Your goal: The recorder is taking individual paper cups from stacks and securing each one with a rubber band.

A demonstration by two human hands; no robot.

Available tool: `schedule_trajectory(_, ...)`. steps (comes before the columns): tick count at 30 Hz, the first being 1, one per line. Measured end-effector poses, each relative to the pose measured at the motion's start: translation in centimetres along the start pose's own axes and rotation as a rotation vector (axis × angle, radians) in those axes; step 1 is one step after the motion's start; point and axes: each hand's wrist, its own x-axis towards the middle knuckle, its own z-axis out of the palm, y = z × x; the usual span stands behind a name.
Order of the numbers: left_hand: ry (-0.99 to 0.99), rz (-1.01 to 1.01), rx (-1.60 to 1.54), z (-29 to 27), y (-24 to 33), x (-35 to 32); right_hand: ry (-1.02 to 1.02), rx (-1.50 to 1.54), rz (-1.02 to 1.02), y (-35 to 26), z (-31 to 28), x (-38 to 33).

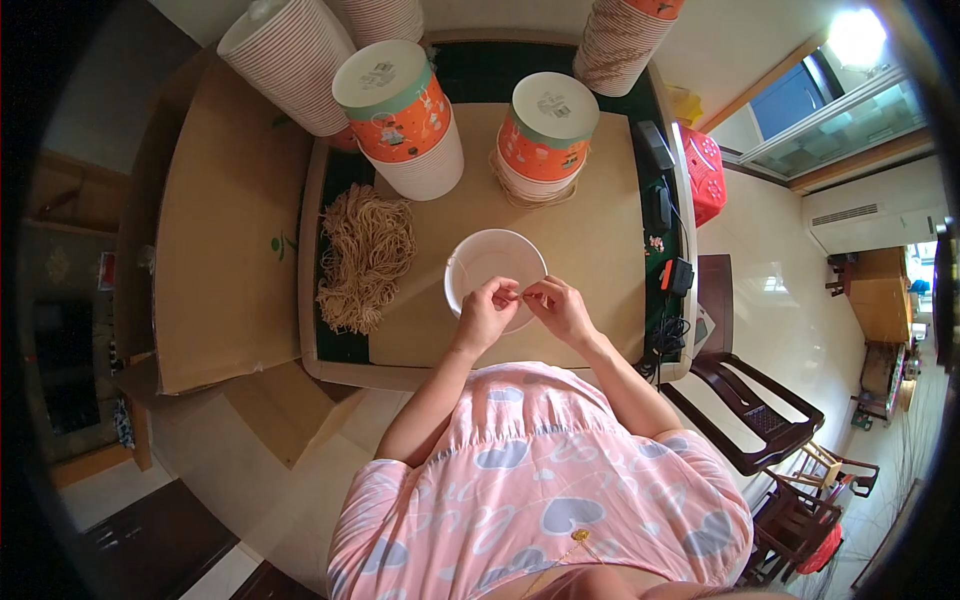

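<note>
A white paper bucket (482,260) stands upright on the cardboard sheet in front of me, its open mouth facing up. Over its near side my left hand (488,308) and my right hand (560,307) come together, fingertips almost meeting. Both hands are closed in a pinch. What lies between the fingers is too small to make out. To the left of the bucket is a loose heap of beige cords (367,257). Beyond it rise an upside-down stack of orange and white paper buckets (400,135) and, farther right, a second stack (545,145) with beige cord around its lower part.
More nested buckets (287,62) stand at the far left and another stack (625,45) at the far right. A large cardboard box (225,240) flanks the table's left side. Black adapters (677,277) and cables lie along the right edge, near a dark wooden chair (745,400).
</note>
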Motion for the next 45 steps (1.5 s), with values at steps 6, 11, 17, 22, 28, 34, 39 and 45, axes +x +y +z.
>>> schedule_trajectory(6, 0.008, 0.000, 0.047, -0.2, 1.2, -0.2, 0.004, -0.007, -0.020, 0.1, 0.0, 0.0)
schedule_trajectory(11, 0.024, -0.015, 0.072, -0.2, 1.1, -0.1, 0.006, -0.009, -0.017, 0.0, 0.0, 0.1)
schedule_trajectory(17, 0.025, -0.040, 0.047, -0.1, 0.1, -0.1, -0.024, -0.021, 0.024, -0.2, -0.1, 0.1)
schedule_trajectory(22, 0.008, -0.048, 0.012, -0.1, 0.3, -0.1, -0.005, -0.013, -0.002, 0.1, 0.0, 0.0)
schedule_trajectory(28, 0.035, -0.011, 0.072, -0.2, 0.1, -0.2, -0.005, -0.025, -0.021, -0.1, -0.1, 0.1)
schedule_trajectory(34, 0.012, 0.004, 0.042, -0.3, 0.5, -0.2, 0.010, -0.022, -0.031, 0.1, -0.1, 0.0)
schedule_trajectory(39, -0.029, 0.001, 0.074, -0.2, 0.7, -0.4, -0.028, -0.020, 0.031, -0.4, -0.3, 0.1)
schedule_trajectory(45, -0.016, -0.001, 0.087, -0.1, 0.9, -0.3, -0.026, -0.007, 0.033, -0.4, -0.3, 0.1)
